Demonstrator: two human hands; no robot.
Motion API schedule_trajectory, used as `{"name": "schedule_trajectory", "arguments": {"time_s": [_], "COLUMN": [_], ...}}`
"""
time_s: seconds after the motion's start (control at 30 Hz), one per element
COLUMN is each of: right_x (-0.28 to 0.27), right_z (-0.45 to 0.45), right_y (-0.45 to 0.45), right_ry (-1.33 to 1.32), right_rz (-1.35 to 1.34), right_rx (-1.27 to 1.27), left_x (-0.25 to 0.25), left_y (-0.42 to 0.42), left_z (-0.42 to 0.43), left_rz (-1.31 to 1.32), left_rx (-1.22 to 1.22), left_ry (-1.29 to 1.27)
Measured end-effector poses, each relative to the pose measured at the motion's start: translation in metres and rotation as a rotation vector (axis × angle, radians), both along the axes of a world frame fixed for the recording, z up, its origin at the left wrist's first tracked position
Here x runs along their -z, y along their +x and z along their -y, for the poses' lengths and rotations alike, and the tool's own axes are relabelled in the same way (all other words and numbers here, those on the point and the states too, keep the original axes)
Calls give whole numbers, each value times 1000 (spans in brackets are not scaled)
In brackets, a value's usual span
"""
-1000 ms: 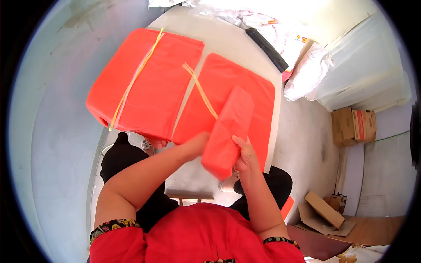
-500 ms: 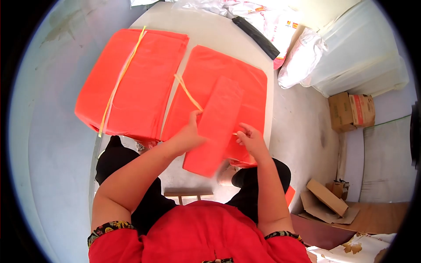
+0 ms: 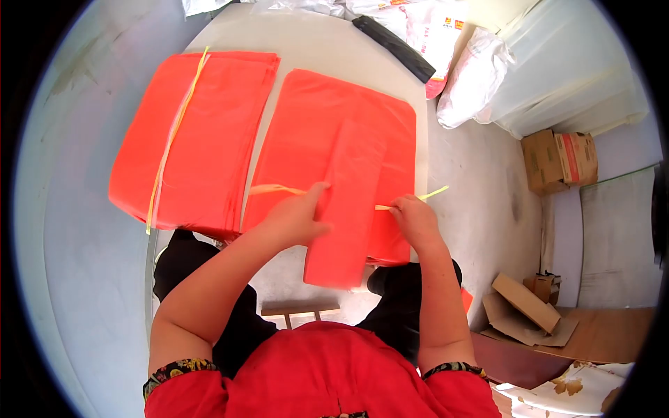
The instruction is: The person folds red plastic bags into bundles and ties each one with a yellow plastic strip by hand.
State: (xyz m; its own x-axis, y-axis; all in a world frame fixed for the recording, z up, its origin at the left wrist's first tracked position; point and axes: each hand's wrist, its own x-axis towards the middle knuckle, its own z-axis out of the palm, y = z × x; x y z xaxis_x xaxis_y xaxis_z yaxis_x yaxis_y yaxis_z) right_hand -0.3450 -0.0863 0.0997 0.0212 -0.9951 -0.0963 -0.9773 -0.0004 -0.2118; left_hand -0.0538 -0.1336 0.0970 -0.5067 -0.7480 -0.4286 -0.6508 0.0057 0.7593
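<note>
A long folded bundle of red plastic bags [image 3: 345, 216] lies slanted over a flat stack of red plastic sheets or bags [image 3: 313, 118], its near end reaching past the table edge. My left hand [image 3: 296, 216] grips the bundle's left edge, fingers and thumb partly hidden and slightly blurred. A yellow tie strip [image 3: 279, 189] passes under the bundle and comes out on its right. There my right hand [image 3: 416, 221] pinches the strip, its free end sticking out beyond the fingers. To the left lies another red stack [image 3: 198, 139], with a yellow strip [image 3: 182, 111] across it.
The pale table [image 3: 306, 35] carries a black roll [image 3: 394, 49] at the back right. White printed sacks [image 3: 474, 76] stand beyond it. Cardboard boxes [image 3: 550, 164] are on the right, with an opened carton [image 3: 526, 313] nearer me. A small wooden stool [image 3: 300, 308] shows below the table.
My right hand has drawn the yellow strip out to the right, so its end now shows. The bundle has turned slightly more upright and moved a little towards me with my left hand.
</note>
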Motion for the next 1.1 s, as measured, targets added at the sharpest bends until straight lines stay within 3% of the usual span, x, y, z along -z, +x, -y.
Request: {"name": "schedule_trajectory", "arguments": {"time_s": [0.17, 0.27, 0.33, 0.37, 0.57, 0.67, 0.73, 0.93, 1.1], "right_x": [-2, -8, -14, -16, -29, -10, -13, 5, 4], "right_z": [0, 1, 2, 5, 15, 21, 25, 33, 33], "right_y": [-6, -9, -12, -15, -6, 6, 23, 59, 76], "right_ry": [59, 42, 3, 66, 307, 316, 283, 56, 39], "right_rz": [-139, -189, -182, -42, 926, 1179, 1316, 909, 883], "right_rx": [-32, -61, -73, -61, -27, 27, 72, -93, -52], "left_x": [33, 36, 36, 36, -9, 1, 4, -1, 5], "left_y": [21, 25, 22, 21, 26, 21, 14, -10, -16], "left_z": [15, 26, 28, 29, 37, 37, 34, 25, 25], "left_rz": [296, 312, 358, 381, -244, -475, -432, -355, -501], "left_rx": [50, 119, 109, 104, -182, -155, -83, 22, 12], "left_ry": [-823, -1114, -969, -897, -50, 71, 18, -147, -221]}}
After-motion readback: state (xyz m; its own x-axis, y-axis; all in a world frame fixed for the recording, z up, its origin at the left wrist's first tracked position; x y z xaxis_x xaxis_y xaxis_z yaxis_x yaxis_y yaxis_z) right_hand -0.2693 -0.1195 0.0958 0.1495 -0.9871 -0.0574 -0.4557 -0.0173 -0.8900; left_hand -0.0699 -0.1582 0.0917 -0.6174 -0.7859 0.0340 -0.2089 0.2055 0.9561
